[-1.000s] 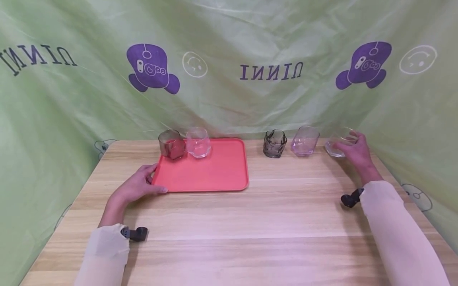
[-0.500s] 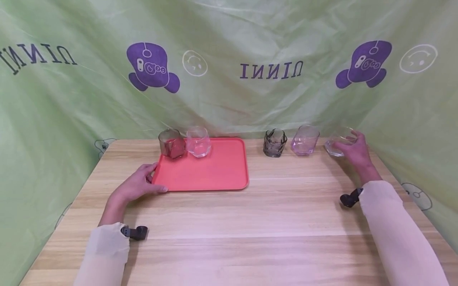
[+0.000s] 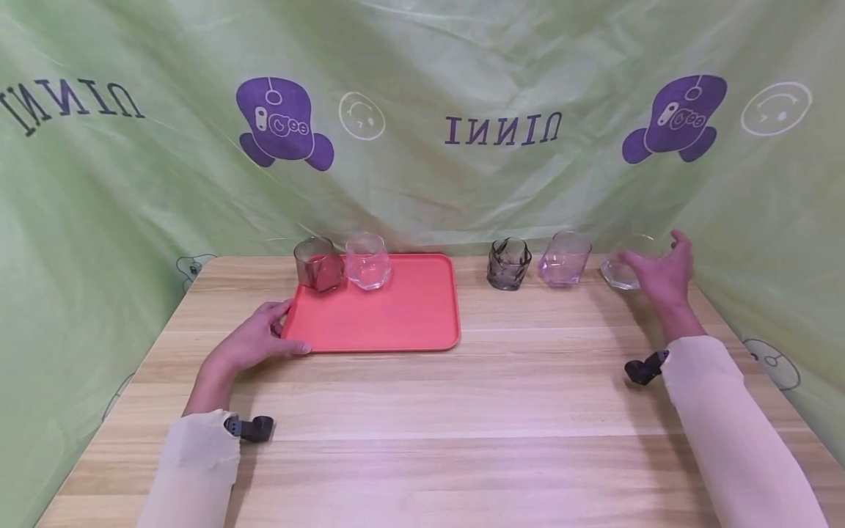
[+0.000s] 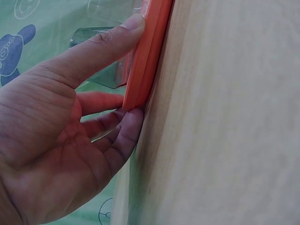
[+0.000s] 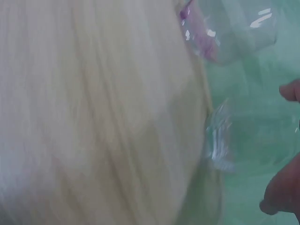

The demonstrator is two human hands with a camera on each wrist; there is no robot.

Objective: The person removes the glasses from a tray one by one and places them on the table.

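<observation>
My left hand (image 3: 251, 341) holds the near left corner of a red tray (image 3: 403, 319). In the left wrist view the thumb lies on the tray's rim (image 4: 143, 70) and the fingertips touch its edge from the other side. At the back right, a clear drinking glass (image 3: 619, 276) stands upright on the table. My right hand (image 3: 667, 282) is just to its right, thumb and fingers spread apart, holding nothing. The right wrist view shows a gap between the fingers and that clear glass (image 5: 220, 138).
A smoky brown glass (image 3: 318, 268) and another clear glass (image 3: 368, 270) stand at the tray's back left. Between the tray and my right hand are a dark faceted glass (image 3: 508, 268) and a purple-tinted glass (image 3: 565, 260). A green printed curtain (image 3: 422, 191) hangs behind the wooden table (image 3: 422, 440).
My right hand's fingers have spread and come away from the clear glass, up and to the right. That glass stays in place. The left hand and tray have not moved.
</observation>
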